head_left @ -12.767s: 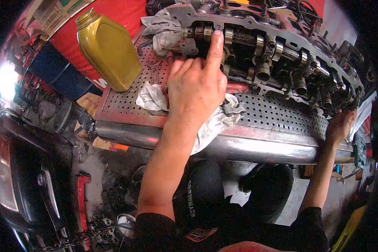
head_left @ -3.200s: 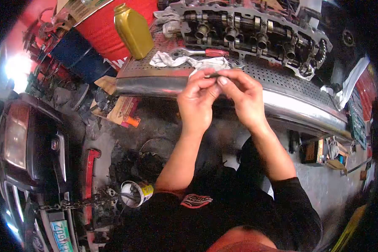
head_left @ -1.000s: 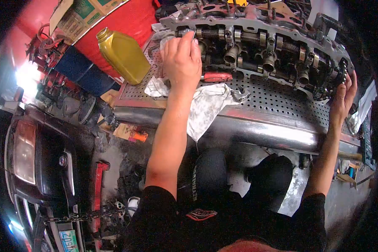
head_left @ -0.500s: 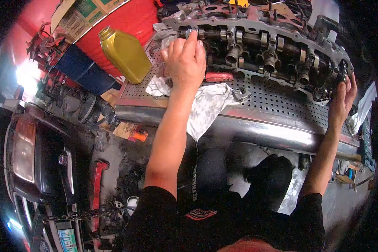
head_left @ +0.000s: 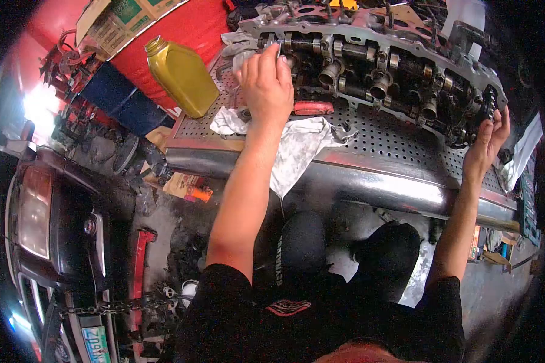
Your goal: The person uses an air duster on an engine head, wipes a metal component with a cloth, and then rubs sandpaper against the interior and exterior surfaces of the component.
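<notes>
A cylinder head (head_left: 369, 40) stands tilted on a perforated metal bench (head_left: 375, 134), its camshafts and several round tubes facing me. My left hand (head_left: 265, 81) grips its left end with bent fingers; the fingertips are partly hidden against the casting. At the opposite end, my right hand (head_left: 485, 144) holds the head beside a dark chain sprocket (head_left: 489, 104), thumb on the near side and fingers round the outer edge. Under my left forearm lies a stained white rag (head_left: 303, 148), hanging over the bench edge. A red-handled tool (head_left: 313, 107) rests just below the head.
A gold oil bottle (head_left: 181, 78) stands at the bench's left. Behind it are a red drum (head_left: 163, 51) and a cardboard box (head_left: 118, 30). A dark vehicle (head_left: 60, 224) with a chain (head_left: 127, 307) across its front is at lower left. White paper (head_left: 522, 154) hangs at right.
The cylinder head has tilted and shifted slightly left, its right end lower, so more of the camshafts shows. Both hands have stayed on it, the right one moving a little left.
</notes>
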Tool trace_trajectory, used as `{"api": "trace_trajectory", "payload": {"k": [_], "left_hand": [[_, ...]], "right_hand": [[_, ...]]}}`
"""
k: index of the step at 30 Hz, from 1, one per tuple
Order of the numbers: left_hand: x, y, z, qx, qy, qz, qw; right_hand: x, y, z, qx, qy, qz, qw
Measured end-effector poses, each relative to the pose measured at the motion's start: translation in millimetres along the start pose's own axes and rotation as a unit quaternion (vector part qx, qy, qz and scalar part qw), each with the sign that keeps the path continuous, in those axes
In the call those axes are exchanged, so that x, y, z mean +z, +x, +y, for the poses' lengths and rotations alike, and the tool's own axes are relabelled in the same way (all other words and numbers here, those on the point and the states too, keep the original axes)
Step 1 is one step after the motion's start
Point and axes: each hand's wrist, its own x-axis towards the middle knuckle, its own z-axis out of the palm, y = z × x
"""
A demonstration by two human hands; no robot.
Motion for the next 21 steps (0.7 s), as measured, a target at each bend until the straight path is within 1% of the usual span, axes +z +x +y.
{"api": "trace_trajectory", "payload": {"k": [3, 7, 8, 10, 12, 13, 14, 15, 16, 17, 18, 21], "left_hand": [[3.2, 1.1, -1.6, -0.046, -0.031, 0.024, 0.998], [-3.3, 2.5, -1.1, -0.106, -0.062, -0.013, 0.992], [-3.7, 5.2, -3.4, -0.068, -0.048, -0.004, 0.997], [-8.6, 12.4, -5.7, 0.010, -0.017, 0.008, 1.000], [-20.7, 19.7, -6.9, 0.004, -0.022, -0.039, 0.999], [-27.8, 25.8, -7.6, 0.002, -0.025, -0.064, 0.998], [-33.0, 31.4, -11.2, -0.041, -0.060, -0.110, 0.991], [-41.2, 41.7, -10.4, -0.077, -0.060, -0.170, 0.981], [-43.4, 49.0, -22.4, 0.032, -0.016, -0.175, 0.984], [-42.4, 58.2, -35.8, 0.141, 0.028, -0.178, 0.973], [-44.2, 68.2, -38.0, 0.170, 0.035, -0.187, 0.967], [-49.7, 86.5, -34.2, 0.218, 0.085, -0.272, 0.933]], "right_hand": [[0.8, 0.9, 1.4, -0.029, 0.004, -0.011, 1.000], [2.7, 5.9, 3.5, -0.019, -0.004, 0.023, 1.000], [2.2, 8.5, 8.1, -0.022, 0.004, 0.033, 0.999], [3.9, 13.5, 5.5, 0.002, 0.002, 0.031, 1.000], [4.2, 14.6, -1.2, 0.022, -0.020, 0.027, 0.999], [5.0, 14.6, 1.4, 0.011, -0.004, 0.040, 0.999], [7.5, 13.7, 7.7, 0.002, 0.012, 0.053, 0.999], [9.7, 13.5, 12.6, -0.006, 0.028, 0.067, 0.997], [13.9, 11.6, 12.4, -0.008, 0.036, 0.085, 0.996], [15.8, 10.9, 13.5, -0.015, 0.029, 0.087, 0.996], [17.5, 11.3, 13.1, -0.021, 0.023, 0.090, 0.995], [19.0, 8.9, 6.6, -0.025, 0.011, 0.089, 0.996]]}}
